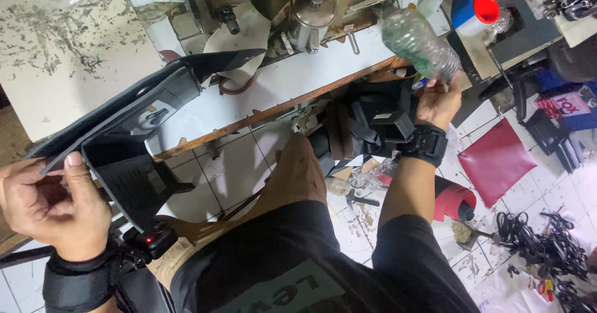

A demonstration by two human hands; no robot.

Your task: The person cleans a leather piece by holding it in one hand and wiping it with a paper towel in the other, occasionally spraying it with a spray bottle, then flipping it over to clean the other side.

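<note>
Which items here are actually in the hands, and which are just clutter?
In hand:
- left hand grips black leather piece
- right hand holds clear plastic bottle

Lying about:
- sewing machine on the white table
- red leather sheet on the floor
- black straps pile
- red roll
- blue-and-red container

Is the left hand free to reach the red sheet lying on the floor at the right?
Probably not as things stand. The left hand holds a black leather piece on the far left, while the red sheet lies on the tiled floor beyond the right hand and its plastic bottle.
</note>
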